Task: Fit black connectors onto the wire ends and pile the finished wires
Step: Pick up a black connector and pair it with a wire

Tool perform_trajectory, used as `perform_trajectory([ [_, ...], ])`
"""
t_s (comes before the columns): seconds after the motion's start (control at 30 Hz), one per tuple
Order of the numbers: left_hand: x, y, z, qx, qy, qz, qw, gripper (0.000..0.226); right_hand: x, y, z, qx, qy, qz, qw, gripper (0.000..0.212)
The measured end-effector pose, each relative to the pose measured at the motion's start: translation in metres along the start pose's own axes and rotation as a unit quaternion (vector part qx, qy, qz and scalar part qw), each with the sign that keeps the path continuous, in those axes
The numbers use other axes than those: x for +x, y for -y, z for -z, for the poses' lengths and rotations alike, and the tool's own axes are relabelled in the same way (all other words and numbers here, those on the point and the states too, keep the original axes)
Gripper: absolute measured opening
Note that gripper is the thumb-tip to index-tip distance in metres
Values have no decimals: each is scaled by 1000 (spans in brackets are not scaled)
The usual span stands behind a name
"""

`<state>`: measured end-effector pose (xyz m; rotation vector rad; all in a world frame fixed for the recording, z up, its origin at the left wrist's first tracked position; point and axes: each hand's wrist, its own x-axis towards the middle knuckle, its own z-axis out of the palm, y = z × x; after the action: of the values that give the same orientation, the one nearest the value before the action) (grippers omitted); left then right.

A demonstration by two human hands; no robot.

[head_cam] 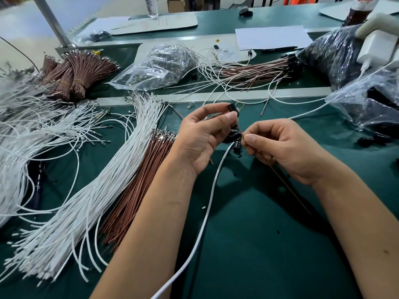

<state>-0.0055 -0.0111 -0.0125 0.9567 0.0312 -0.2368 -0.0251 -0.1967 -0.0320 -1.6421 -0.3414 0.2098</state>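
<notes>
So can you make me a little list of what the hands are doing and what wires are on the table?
left hand: pinches a black connector
right hand: pinches a thin brown wire
white wires: big loose bundle, left of the hands
brown wires: bundle beside the white ones
finished wires: pile at the far side, black ends
table: green mat

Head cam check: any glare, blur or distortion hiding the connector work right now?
Head view: hands sharp; the small black plastic connector in the left hand is dark, detail lost. Wide-angle bends the green table's edges. Loose white wire pile blurs at left. Clear plastic bag glints mildly.
</notes>
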Motion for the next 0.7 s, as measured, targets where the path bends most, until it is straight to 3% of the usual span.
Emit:
perform_trajectory([
  [0.43, -1, -1, -1, 40, 8, 5, 999, 23, 0, 1, -1, 2, -21, -5, 1000, 17],
  [0.7, -2, 3, -3, 52, 22, 0, 998, 20, 2, -2, -5, -16, -92, 42, 995, 14],
])
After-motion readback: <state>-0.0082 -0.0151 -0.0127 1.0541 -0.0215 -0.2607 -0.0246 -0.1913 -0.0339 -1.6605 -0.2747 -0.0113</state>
